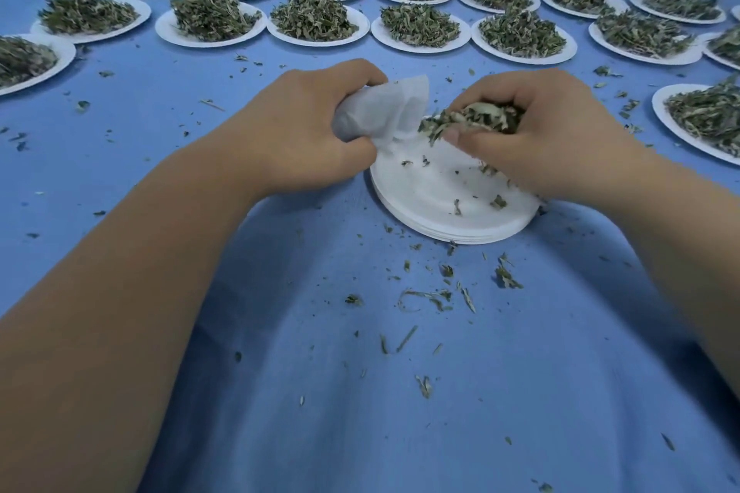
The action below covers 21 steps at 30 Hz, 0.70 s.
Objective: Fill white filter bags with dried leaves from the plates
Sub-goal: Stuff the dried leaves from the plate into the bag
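My left hand (pixel 304 124) grips a white filter bag (pixel 384 108), its mouth turned to the right. My right hand (pixel 536 132) is closed on a bunch of dried green leaves (pixel 468 118), held right at the bag's mouth. Both hands hover over a stack of white paper plates (pixel 452 204); the top plate carries only a few leaf scraps.
Several white plates heaped with dried leaves stand in two rows across the back, such as one (pixel 316 22) beyond my hands. Another full plate (pixel 704 116) sits at the right edge and one (pixel 24 60) at the left. Leaf crumbs (pixel 440 292) litter the blue cloth (pixel 360 392).
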Each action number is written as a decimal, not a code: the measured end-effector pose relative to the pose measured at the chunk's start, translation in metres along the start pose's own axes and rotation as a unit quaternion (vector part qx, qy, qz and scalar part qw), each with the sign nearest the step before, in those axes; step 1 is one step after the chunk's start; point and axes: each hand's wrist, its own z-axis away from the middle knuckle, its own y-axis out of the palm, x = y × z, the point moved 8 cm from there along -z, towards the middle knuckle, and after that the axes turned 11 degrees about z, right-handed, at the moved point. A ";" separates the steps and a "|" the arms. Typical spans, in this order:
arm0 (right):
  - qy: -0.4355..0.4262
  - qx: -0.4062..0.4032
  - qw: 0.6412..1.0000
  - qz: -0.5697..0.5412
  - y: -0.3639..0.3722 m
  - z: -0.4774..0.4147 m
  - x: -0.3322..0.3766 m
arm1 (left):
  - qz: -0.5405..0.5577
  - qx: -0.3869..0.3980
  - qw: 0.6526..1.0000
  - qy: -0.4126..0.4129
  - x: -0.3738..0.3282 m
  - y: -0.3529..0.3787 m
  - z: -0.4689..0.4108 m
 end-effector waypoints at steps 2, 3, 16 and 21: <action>-0.004 -0.013 0.999 -0.042 -0.006 -0.001 0.000 | -0.003 -0.001 1.000 0.007 -0.005 0.001 0.000; -0.009 -0.014 0.998 -0.057 -0.007 -0.002 0.002 | -0.005 0.002 1.000 0.009 -0.007 0.003 0.000; -0.023 0.014 0.993 -0.112 0.009 -0.003 0.007 | -0.082 -0.001 0.996 0.039 -0.023 0.027 -0.011; -0.002 -0.002 0.993 -0.115 0.012 -0.003 0.006 | -0.128 -0.002 0.991 0.043 -0.033 0.034 -0.010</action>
